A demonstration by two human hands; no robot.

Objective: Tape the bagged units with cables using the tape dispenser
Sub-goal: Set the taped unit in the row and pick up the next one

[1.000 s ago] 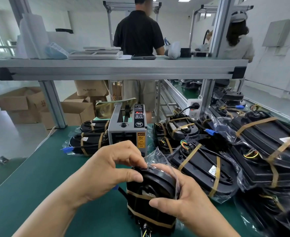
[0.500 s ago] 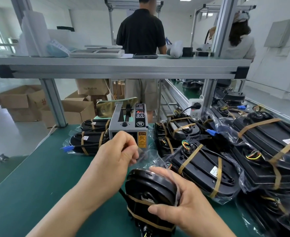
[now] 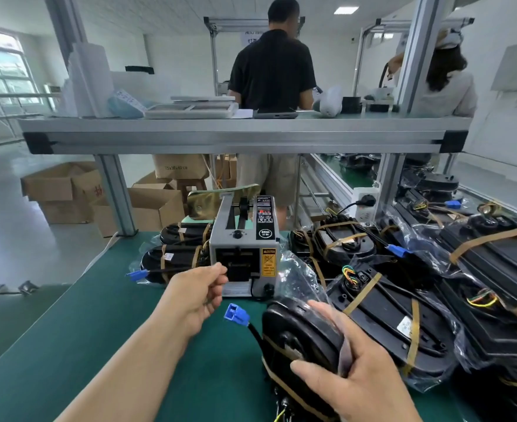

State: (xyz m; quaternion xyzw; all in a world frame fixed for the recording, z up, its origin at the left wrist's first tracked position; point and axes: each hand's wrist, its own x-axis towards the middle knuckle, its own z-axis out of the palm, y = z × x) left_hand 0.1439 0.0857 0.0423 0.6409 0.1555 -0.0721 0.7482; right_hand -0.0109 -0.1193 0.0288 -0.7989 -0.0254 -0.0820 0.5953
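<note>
The black round-ended unit in its clear plastic bag (image 3: 300, 339) stands on end at the near right of the green counter (image 3: 99, 345), with brown tape bands around its lower body. My right grip (image 3: 364, 370) clasps it from the right: the fingers curl over its top edge and press the loose bag against it, and the thumb lies across the near face. Its black cable with a blue plug (image 3: 236, 313) sticks out to the left, clear of the counter.

My left arm reaches forward with the wrist level. The left grip (image 3: 196, 293) sits at the front mouth of the grey tape dispenser (image 3: 245, 239), fingers curled and thumb close to the forefinger. I cannot tell whether tape is between them.

Taped bagged units (image 3: 397, 324) are piled to the right of the dispenser, and two more (image 3: 175, 257) lie to its left. An aluminium shelf (image 3: 236, 135) spans above, with cardboard boxes (image 3: 65, 190) on the floor beyond.
</note>
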